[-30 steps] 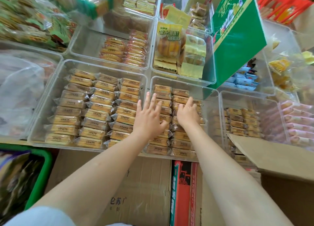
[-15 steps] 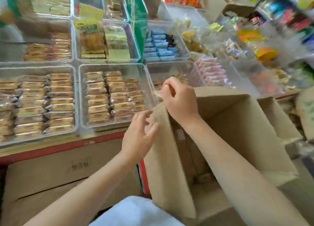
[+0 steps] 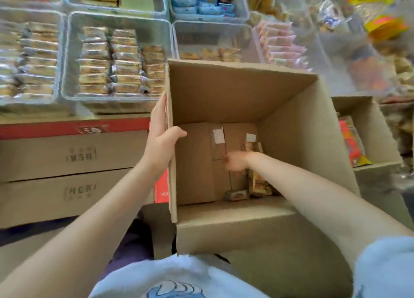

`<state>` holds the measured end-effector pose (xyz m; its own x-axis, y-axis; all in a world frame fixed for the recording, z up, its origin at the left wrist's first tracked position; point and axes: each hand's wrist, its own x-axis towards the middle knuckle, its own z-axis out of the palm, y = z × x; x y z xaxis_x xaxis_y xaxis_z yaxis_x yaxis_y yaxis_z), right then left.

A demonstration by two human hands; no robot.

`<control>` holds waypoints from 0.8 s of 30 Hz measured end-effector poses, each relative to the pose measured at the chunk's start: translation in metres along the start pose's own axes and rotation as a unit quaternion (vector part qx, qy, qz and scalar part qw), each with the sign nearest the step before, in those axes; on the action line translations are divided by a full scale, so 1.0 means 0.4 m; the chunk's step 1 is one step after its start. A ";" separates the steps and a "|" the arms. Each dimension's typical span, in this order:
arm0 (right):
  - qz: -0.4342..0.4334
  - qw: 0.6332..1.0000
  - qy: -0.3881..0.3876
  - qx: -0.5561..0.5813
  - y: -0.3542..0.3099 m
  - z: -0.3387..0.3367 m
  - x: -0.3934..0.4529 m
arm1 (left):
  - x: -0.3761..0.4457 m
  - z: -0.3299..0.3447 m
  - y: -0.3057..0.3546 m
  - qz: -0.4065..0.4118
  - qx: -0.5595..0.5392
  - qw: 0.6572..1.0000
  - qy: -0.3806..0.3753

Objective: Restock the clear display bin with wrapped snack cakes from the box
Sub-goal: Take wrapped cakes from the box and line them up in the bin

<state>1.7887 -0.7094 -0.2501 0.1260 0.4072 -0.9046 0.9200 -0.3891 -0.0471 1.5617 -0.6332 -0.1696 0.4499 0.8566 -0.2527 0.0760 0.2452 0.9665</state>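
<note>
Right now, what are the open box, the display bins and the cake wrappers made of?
Open box: corrugated cardboard by the look, matte brown, with folded flaps and tape patches on its floor.
Display bins: probably clear rigid plastic; contents show through the glossy walls.
Cake wrappers: likely thin plastic film; the blur leaves it uncertain.

This was a shop, at its snack display. Behind the open cardboard box (image 3: 235, 91) stood rows of clear display bins (image 3: 67, 58) packed with wrapped snack cakes (image 3: 125, 60), with blue packets (image 3: 197, 2) and pink packets (image 3: 277, 42) in bins beyond it. Left of the box, sealed cartons (image 3: 67, 156) were stacked under the display shelf.
</note>
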 end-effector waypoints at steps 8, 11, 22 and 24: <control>0.049 0.965 -0.251 -0.055 0.069 0.186 0.145 | -0.026 0.016 0.018 0.004 0.002 0.999 0.041; 0.039 0.969 -0.240 -0.039 0.070 0.193 0.148 | -0.028 0.020 0.019 0.003 0.015 0.998 0.063; -0.169 0.866 -0.242 0.403 0.013 -0.047 -0.057 | -0.030 0.009 0.001 -0.019 0.039 0.997 0.066; -0.229 0.803 -0.207 0.509 -0.014 -0.110 -0.115 | -0.025 0.019 0.008 -0.016 0.053 0.997 0.047</control>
<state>1.7940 -0.6896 -0.1894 -0.4675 0.4717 -0.7476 0.0275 -0.8375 -0.5457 1.5642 -0.6444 -0.1634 0.3617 0.8888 -0.2815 0.1852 0.2274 0.9560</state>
